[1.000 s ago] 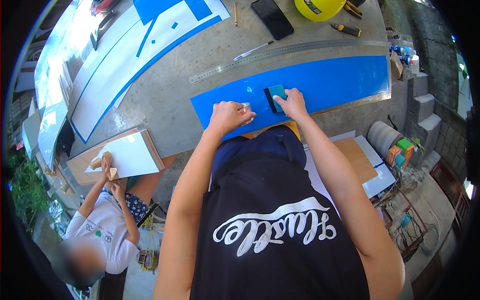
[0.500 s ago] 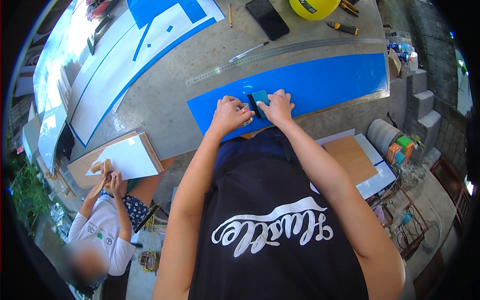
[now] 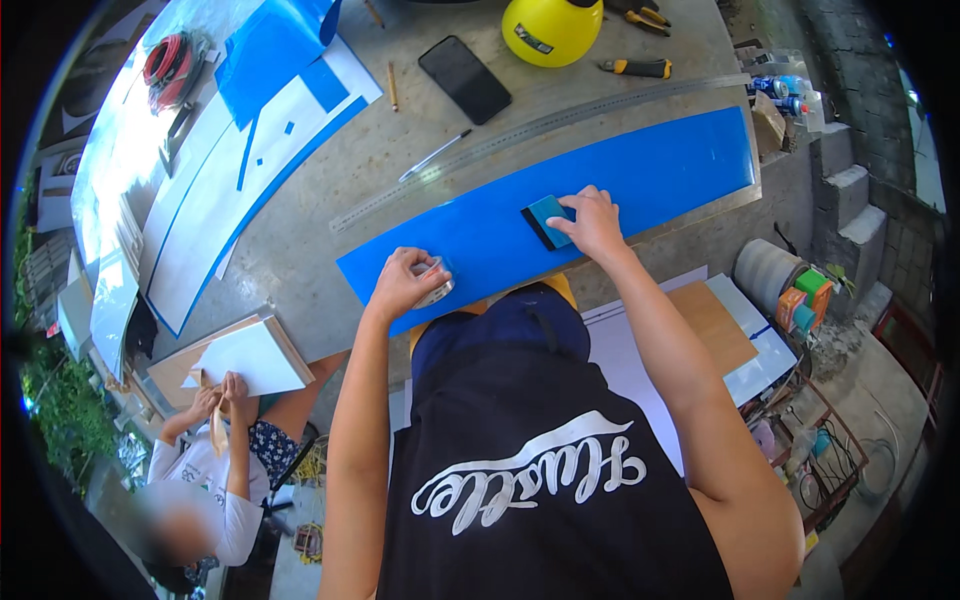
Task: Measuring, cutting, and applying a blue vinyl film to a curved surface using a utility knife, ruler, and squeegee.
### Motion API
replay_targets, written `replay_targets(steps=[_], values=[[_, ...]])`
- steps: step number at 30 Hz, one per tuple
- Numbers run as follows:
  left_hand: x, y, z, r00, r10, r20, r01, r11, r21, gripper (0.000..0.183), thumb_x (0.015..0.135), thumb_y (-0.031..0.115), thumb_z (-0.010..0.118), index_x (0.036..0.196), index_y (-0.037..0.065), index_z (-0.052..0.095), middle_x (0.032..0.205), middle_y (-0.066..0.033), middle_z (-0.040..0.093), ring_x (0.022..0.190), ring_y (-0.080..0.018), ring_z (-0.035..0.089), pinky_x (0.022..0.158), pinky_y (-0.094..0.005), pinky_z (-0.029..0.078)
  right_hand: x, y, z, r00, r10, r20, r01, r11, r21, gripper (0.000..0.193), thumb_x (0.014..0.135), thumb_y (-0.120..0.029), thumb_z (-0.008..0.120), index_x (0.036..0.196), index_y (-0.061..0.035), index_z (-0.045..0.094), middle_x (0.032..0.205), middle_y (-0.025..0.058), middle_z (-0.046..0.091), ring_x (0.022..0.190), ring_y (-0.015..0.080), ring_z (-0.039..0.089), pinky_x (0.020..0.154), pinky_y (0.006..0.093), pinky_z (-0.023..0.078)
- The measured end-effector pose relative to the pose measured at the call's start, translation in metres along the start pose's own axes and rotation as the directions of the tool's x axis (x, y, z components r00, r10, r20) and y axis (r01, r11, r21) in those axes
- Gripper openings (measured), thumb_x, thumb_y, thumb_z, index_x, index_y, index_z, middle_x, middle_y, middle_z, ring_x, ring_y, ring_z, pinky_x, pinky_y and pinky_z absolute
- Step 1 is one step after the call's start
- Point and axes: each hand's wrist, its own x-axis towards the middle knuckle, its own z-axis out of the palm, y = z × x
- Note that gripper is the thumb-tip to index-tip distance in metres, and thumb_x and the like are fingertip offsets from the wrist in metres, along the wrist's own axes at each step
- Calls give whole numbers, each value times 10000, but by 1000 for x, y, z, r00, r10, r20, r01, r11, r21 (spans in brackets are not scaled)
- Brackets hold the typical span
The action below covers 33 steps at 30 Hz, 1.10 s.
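Note:
A long strip of glossy blue sheet (image 3: 660,170) lies along the near edge of the table. My left hand (image 3: 400,285) is closed around a roll of clear tape (image 3: 440,287) over the left end of the strip. Farther right, my right hand (image 3: 596,224) grips a teal squeegee (image 3: 545,220) with a black edge by its right side, low over the blue strip near its middle. Whether the squeegee's edge presses on the sheet, I cannot tell.
Beyond the strip lie a steel ruler (image 3: 540,130), a pen (image 3: 435,156), a phone (image 3: 465,80), a yellow bottle (image 3: 550,32) and a cutter (image 3: 637,68). Blue-and-white sheets (image 3: 260,165) cover the table's left. A seated person (image 3: 205,465) handles tan material beside stacked boards (image 3: 240,358).
My hands have moved apart. The right has gone rightward with the squeegee, and the left has shifted slightly left with the tape roll. The whole view has also shifted.

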Motion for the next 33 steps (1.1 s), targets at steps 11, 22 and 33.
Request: replay_targets(steps=[11, 22, 33], values=[[-1, 5, -8, 982, -178, 66, 185, 973, -136, 519, 725, 370, 881, 1071, 26, 704, 1147, -105, 614, 1128, -251, 608, 984, -364, 492, 212, 125, -134, 823, -337, -458, 116, 887, -446, 593, 800, -121, 775, 1359, -173, 583, 1275, 61, 624, 1238, 270, 545, 1027, 466, 412], [1, 4, -7, 980, -179, 85, 189, 973, -134, 570, 731, 394, 876, 1126, 35, 676, 1168, -112, 594, 1103, -242, 624, 976, -365, 514, 74, 71, -96, 921, -242, -304, 301, 939, 166, 348, 929, -135, 621, 1244, 1, 562, 1162, 237, 610, 1094, 432, 604, 956, 462, 494], [6, -2, -8, 989, -73, 127, 90, 988, -129, 624, 770, 411, 842, 1246, 52, 658, 1245, -154, 590, 1175, -278, 599, 1018, -381, 488, -69, -67, 73, 945, -295, 145, 162, 802, 574, 363, 966, -152, 624, 1304, -99, 502, 1131, 213, 681, 1038, 449, 639, 860, 508, 510]])
